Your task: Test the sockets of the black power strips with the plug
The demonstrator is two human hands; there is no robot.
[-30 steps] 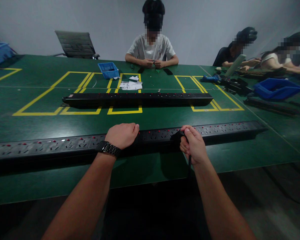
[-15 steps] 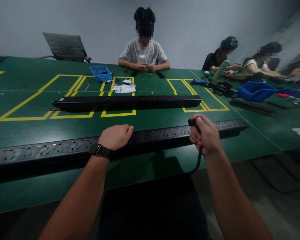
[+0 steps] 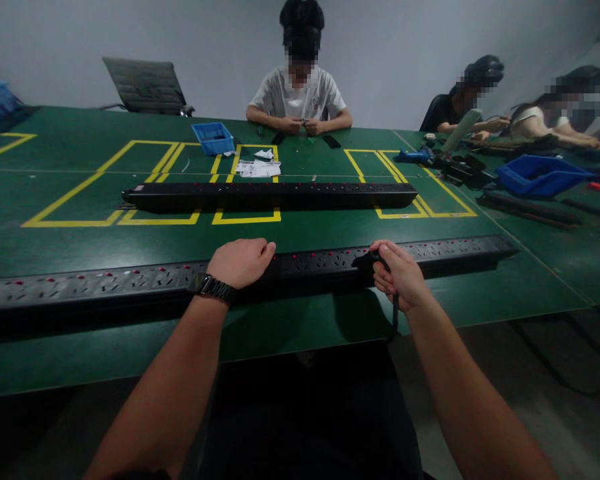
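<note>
A long black power strip (image 3: pixel 320 263) with rows of sockets and red spots runs across the table in front of me. My left hand (image 3: pixel 241 261), wearing a dark watch, is closed over the strip's middle, its fingers curled out of sight on the far side. To its right, my right hand (image 3: pixel 400 272) grips a black plug (image 3: pixel 364 264), whose cord (image 3: pixel 395 317) hangs past the table edge. The plug points left, low over the socket face; whether it touches the strip I cannot tell. Behind lies a second black power strip (image 3: pixel 275 195).
Yellow tape outlines mark the green table (image 3: pixel 320 230). Farther back are papers (image 3: pixel 257 168), a small blue basket (image 3: pixel 213 139) and a co-worker (image 3: pixel 300 100). On the right stand a blue bin (image 3: pixel 540 175) and a black-and-blue tool (image 3: pixel 415 156), with more co-workers beyond.
My right hand has moved left along the strip, and the plug has tipped from upright to pointing left and down. My left hand stays on the strip. The view has shifted slightly.
</note>
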